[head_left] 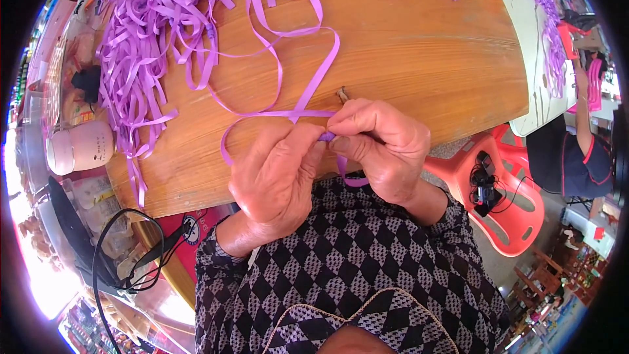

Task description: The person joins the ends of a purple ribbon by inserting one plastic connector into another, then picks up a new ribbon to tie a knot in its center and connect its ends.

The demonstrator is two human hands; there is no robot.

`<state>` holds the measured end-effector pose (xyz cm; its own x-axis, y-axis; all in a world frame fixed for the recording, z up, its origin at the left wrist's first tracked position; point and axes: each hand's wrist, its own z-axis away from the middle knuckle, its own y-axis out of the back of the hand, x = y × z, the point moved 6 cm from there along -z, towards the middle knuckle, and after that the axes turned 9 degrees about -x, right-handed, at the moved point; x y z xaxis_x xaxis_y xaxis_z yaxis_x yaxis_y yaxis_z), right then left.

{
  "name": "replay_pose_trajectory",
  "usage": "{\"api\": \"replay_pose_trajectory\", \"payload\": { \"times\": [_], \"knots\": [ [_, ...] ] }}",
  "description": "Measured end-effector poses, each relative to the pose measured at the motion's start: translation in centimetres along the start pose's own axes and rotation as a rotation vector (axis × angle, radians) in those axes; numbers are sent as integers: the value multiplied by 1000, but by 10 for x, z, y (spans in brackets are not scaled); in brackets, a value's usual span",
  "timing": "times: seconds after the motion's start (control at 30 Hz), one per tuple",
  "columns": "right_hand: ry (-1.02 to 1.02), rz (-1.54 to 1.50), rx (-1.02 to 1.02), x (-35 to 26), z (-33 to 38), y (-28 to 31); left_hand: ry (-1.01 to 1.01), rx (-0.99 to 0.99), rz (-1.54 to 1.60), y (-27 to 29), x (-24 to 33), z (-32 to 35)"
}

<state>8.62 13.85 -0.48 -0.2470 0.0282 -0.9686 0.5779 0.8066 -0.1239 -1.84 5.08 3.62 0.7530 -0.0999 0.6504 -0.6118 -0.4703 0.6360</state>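
Both my hands meet over the near edge of the wooden table, thumbs and fingertips pinched close together. Between them sits a small purple knot (326, 136) in a purple ribbon (314, 85). My left hand (278, 170) grips the knot's left side. On its other side, my right hand (383, 147) pinches the ribbon with thumb and forefinger. One stretch of ribbon runs from my fingers back across the table, and a short loop hangs below my right fingers. My fingertips partly hide the knot.
A large heap of purple ribbons (147, 33) covers the table's (406, 52) far left and hangs over its edge. A white jar (92, 145) stands at left. Right of me, an orange plastic chair (508, 216) holds black cables. Another person (576, 151) works beside a pale table (524, 46) with more ribbons.
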Motion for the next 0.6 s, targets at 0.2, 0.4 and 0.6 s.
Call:
{"api": "replay_pose_trajectory", "payload": {
  "times": [0.2,0.4,0.6],
  "knots": [
    [118,335,13,-12,2,-2,-119,-35,-126,-4,10,2],
    [246,472,61,-10,5,-5,-53,-113,-166,-14,4,5],
    [143,368,97,-4,8,-5,-71,-42,-126,-15,1,7]
  ]
}}
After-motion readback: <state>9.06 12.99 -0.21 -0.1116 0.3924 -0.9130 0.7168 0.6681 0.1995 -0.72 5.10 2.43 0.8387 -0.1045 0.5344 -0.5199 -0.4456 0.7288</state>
